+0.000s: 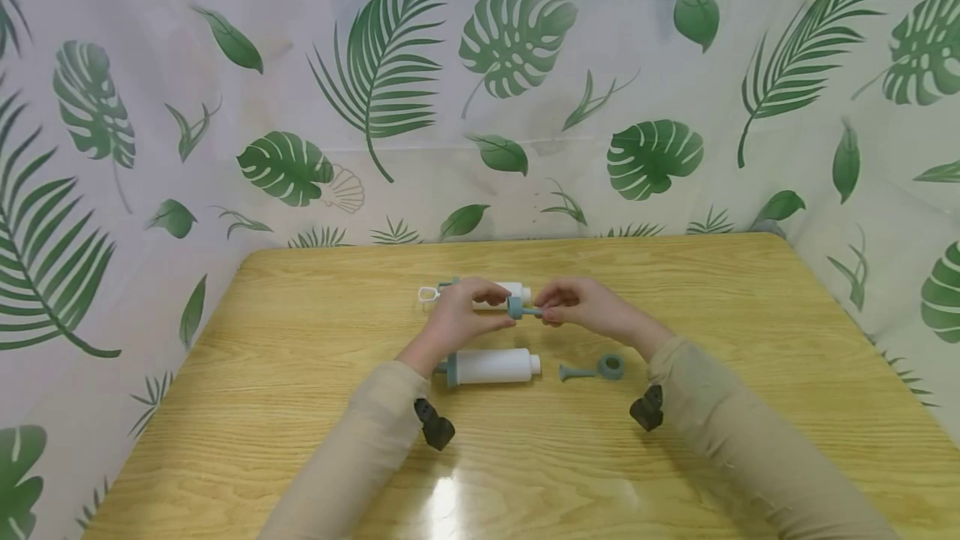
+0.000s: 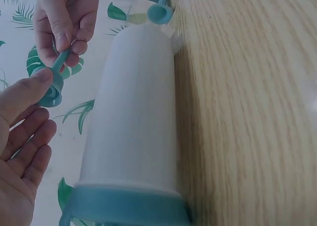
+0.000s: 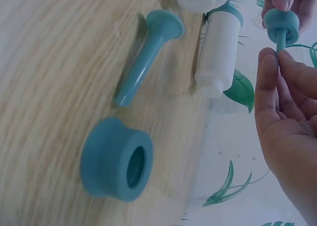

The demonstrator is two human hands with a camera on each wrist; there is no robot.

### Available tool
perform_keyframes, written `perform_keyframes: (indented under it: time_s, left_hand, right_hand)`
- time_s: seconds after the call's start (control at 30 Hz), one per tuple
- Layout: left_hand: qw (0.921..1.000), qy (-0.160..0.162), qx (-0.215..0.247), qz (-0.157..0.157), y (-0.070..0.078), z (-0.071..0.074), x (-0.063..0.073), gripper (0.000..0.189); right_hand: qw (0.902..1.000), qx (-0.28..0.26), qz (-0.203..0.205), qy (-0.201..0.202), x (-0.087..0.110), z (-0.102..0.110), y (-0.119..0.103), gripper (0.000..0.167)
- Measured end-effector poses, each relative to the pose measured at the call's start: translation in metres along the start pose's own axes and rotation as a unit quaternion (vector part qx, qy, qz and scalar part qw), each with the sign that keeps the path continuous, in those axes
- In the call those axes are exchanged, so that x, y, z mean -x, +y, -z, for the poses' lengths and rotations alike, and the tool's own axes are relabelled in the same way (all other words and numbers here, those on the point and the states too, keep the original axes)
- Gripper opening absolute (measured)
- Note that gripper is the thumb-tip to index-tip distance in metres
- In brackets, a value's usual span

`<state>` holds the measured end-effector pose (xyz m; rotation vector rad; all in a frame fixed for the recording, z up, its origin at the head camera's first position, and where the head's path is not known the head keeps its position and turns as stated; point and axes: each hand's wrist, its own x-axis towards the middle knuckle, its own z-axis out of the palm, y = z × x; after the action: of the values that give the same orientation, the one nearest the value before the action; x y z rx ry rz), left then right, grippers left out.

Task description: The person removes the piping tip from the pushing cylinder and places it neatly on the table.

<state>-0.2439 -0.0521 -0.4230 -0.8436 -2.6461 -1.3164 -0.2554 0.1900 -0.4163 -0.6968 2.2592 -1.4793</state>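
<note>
In the head view, my left hand [image 1: 467, 307] pinches a teal ring cap [image 1: 514, 307] between thumb and fingers. A thin teal nozzle [image 1: 532, 312] sticks out of that cap, and the fingertips of my right hand [image 1: 592, 304] grip its narrow tube. Below the hands lies a white cylinder with a teal collar [image 1: 495, 366], its narrow neck facing right. Behind my left hand, partly hidden, is a second white cylinder [image 1: 514, 292]. A loose teal nozzle [image 3: 143, 65] with a flared end and another teal ring cap [image 3: 101, 159] rest on the wood, apart from each other.
A white loop handle [image 1: 428, 294] shows left of the rear cylinder. The wooden table [image 1: 315, 332] runs back to a leaf-patterned sheet [image 1: 420, 165]. Small black devices sit at both sleeve cuffs.
</note>
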Motion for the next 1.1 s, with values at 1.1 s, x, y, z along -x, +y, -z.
perform_keyframes:
  time_s: [1.1]
  left_hand:
    - [0.9998, 0.003, 0.007, 0.021, 0.003, -0.003, -0.009, 0.022]
  right_hand:
    - [0.9993, 0.020, -0.020, 0.024, -0.002, 0.007, -0.001, 0.033]
